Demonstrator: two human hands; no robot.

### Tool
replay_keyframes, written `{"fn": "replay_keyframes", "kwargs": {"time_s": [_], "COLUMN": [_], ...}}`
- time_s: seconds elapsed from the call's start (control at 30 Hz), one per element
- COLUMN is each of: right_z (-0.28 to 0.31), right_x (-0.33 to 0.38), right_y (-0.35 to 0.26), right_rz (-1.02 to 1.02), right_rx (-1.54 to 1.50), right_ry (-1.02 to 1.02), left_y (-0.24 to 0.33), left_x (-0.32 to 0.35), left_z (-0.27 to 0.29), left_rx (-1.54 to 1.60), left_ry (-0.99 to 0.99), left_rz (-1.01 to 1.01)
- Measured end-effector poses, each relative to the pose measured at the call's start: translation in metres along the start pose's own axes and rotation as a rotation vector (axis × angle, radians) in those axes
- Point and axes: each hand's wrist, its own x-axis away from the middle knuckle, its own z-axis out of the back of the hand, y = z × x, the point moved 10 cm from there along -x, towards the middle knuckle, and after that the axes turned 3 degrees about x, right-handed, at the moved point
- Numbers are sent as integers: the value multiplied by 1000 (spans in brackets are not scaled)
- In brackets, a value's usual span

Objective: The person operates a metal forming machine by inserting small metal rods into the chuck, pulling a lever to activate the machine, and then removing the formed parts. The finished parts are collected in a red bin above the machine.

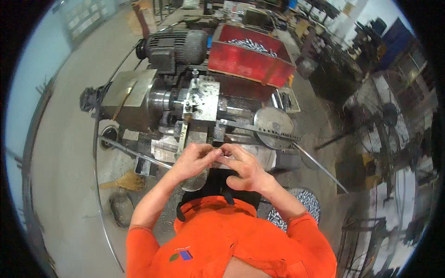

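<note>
Both hands meet in front of the machine, near my waist. My left hand (pixel 197 160) is closed, its thumb and fingertips pinched together. Against those fingertips rests my right hand (pixel 243 167), its fingers curled inward. Between them shows a bit of a small metal part (pixel 223 154), mostly hidden by the fingers. Just beyond the hands stands a lathe-like machine with a metal tool block (pixel 204 99) and a shiny round spindle (pixel 160 100). An upright pale bar (pixel 183 139) is nearest my left hand. A perforated flat bar (pixel 259 127) reaches right over a round metal plate (pixel 274 121).
A red bin (pixel 245 60) of small metal pieces stands behind the machine, right of an electric motor (pixel 171 46). By my right elbow sits a round container of metal pieces (pixel 301 206). Long rods (pixel 320 167) slant outward. A straw broom (pixel 127 181) lies left; a fan (pixel 389 113) stands right.
</note>
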Motion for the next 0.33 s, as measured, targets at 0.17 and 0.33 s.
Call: {"fn": "replay_keyframes", "kwargs": {"time_s": [0.17, 0.33], "right_z": [-22, -48], "right_x": [-23, -43], "right_y": [-10, 1], "right_rz": [68, 77], "right_rx": [-10, -43], "right_ry": [-102, -317], "left_y": [-10, -27], "left_x": [16, 21], "left_z": [21, 42], "left_rx": [148, 75], "left_ry": [90, 158], "left_rz": [-19, -10]}}
